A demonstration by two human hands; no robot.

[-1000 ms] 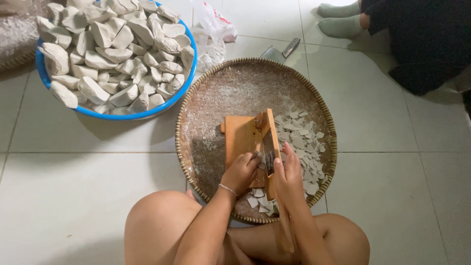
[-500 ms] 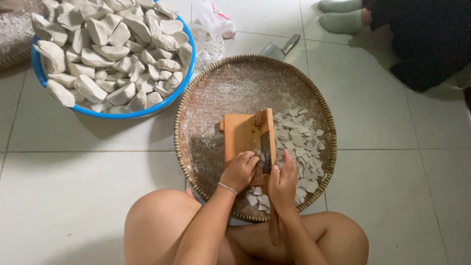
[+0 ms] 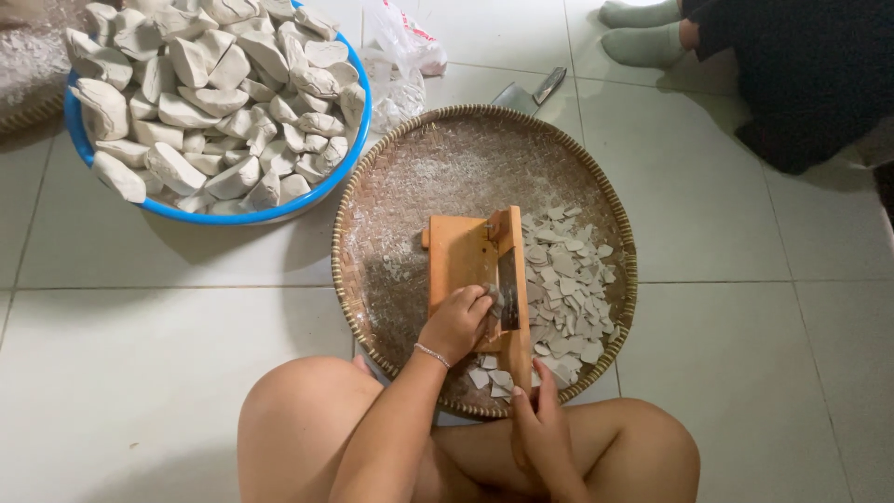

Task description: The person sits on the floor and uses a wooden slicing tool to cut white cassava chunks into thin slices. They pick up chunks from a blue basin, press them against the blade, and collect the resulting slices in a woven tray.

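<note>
Fingers (image 3: 477, 303) of left hand (image 3: 456, 323) pinch pale chunk (image 3: 493, 299) vs blade (image 3: 508, 291).

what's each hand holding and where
Left hand presses a pale chunk against the blade of the wooden slicer; right hand grips the slicer's handle at its near end.

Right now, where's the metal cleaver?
In the head view, the metal cleaver lies on the tiled floor just beyond the round woven tray's far rim, beside the plastic bag.
</note>
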